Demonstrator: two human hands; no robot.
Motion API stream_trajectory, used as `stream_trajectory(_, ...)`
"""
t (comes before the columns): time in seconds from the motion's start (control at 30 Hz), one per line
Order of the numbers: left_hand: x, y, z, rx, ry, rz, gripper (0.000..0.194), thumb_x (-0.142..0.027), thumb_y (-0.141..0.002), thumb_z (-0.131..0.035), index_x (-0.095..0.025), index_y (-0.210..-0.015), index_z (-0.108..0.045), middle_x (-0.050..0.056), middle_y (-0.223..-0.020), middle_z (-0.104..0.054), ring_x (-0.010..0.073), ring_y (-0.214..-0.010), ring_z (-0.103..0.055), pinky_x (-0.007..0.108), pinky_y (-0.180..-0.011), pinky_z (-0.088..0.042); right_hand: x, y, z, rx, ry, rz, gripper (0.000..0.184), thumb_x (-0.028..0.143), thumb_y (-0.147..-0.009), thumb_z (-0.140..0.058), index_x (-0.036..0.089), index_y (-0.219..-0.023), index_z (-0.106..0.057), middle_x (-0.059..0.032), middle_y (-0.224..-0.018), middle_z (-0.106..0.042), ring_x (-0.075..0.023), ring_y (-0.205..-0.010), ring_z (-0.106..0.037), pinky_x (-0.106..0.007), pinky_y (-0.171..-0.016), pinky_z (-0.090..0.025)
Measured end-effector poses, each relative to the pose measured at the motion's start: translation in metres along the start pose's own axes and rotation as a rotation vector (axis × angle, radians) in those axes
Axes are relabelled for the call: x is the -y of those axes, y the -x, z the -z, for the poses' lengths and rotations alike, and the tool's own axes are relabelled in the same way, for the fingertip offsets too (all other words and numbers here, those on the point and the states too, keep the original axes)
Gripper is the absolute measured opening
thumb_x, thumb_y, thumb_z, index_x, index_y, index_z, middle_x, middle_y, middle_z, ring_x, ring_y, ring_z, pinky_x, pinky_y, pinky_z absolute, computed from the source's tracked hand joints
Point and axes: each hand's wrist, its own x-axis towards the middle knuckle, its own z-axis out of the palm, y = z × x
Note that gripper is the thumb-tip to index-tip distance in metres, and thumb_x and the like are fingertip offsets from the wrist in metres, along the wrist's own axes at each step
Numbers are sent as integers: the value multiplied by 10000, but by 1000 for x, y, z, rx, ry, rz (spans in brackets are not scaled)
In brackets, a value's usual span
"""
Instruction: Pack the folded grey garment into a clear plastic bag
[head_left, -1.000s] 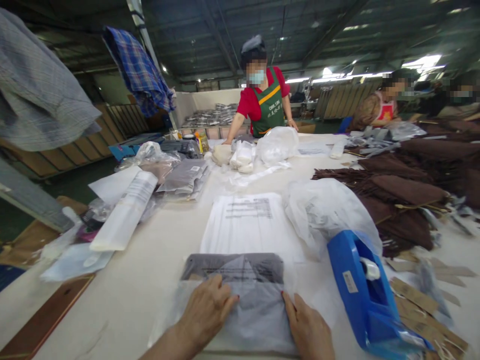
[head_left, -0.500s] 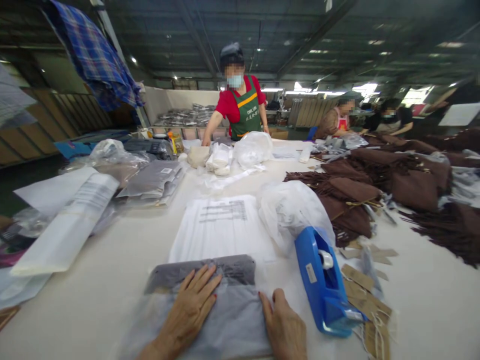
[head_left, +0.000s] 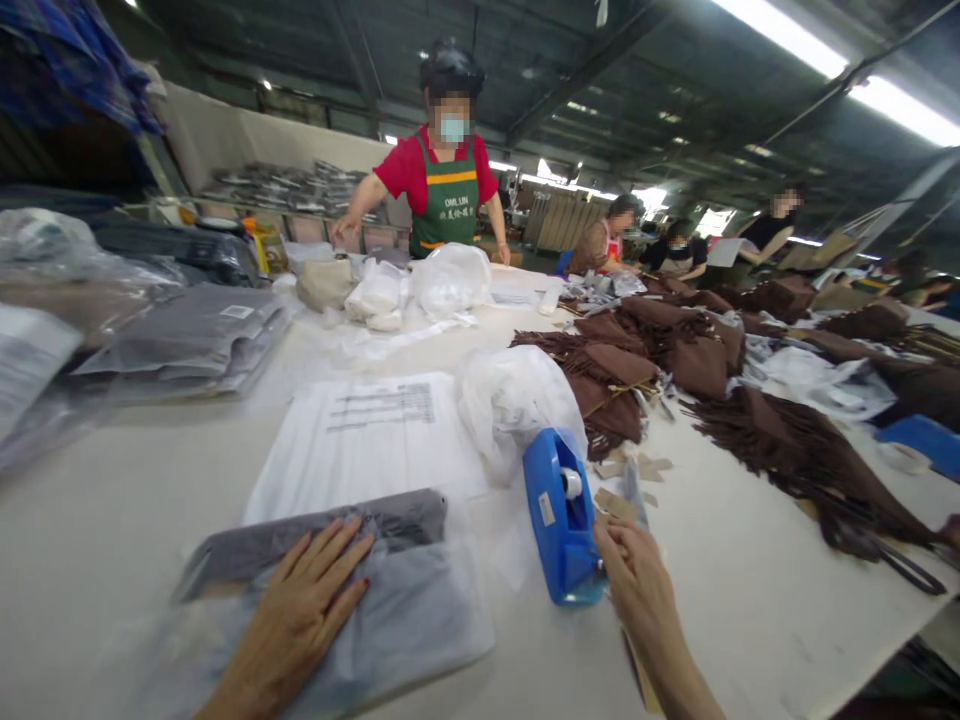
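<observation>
My left hand (head_left: 300, 610) lies flat, fingers spread, on a grey folded garment in a clear plastic bag (head_left: 390, 600) at the near edge of the white table (head_left: 112, 520). My right hand (head_left: 634, 575) is at the front end of the blue tape dispenser (head_left: 559, 515), fingers curled and pinched together there; what they grip is hidden. A stack of printed plastic bags (head_left: 367, 440) lies just beyond the bagged garment.
Brown fringed garments (head_left: 750, 420) and card tags (head_left: 626, 480) cover the table's right side. Crumpled clear bags (head_left: 510, 395) lie in the middle, packed grey garments (head_left: 187, 335) at left. A person in a red shirt and green apron (head_left: 446, 180) stands across the table; others work farther right.
My right hand left the bagged garment and moved right to the tape dispenser's front. My left hand stays pressed on the bag. The view has swung to the right.
</observation>
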Motion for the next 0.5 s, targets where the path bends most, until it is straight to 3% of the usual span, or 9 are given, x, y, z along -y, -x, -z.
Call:
stream_trajectory(0.1, -1, -1, 2, -10, -42, -33, 413, -413, -895, -344, -276, -1250, -505, 21, -1274, -544, 207, -1127, -539, 361, -915, -414, -7, -8, -10, 84, -67, -72, 426, 604, -677, -497, 211, -563, -618, -82, -866, -645, -248, -851, -560, -371, -769, -433)
stream_trajectory(0.27, 2, -1, 0, -41, -90, -87, 417, -400, -861, -420, -285, -1253, -499, 4, -1280, -538, 205, -1104, -558, 345, -865, -460, -8, -3, -18, 61, -254, -129, 406, 567, -664, -542, 181, -565, -622, -95, -1002, -630, -228, -872, -579, -298, -695, -462)
stream_trajectory(0.4, 5, 0, -3, -37, -75, -74, 414, -393, -857, -419, -292, -1250, -504, 12, -1273, -544, 210, -1107, -557, 351, -870, -467, -22, 18, -3, 8, -357, -105, 416, 592, -658, -587, 184, -606, -650, -94, -1086, -577, -249, -1064, -506, -288, -853, -433)
stream_trajectory(0.5, 5, 1, -3, -36, -72, -80, 429, -401, -859, -414, -302, -1271, -480, 8, -1275, -542, 201, -1098, -564, 335, -863, -470, -42, 44, 0, -52, -446, -187, 410, 601, -604, -667, 193, -647, -680, -80, -1029, -600, -252, -1048, -517, -284, -908, -407)
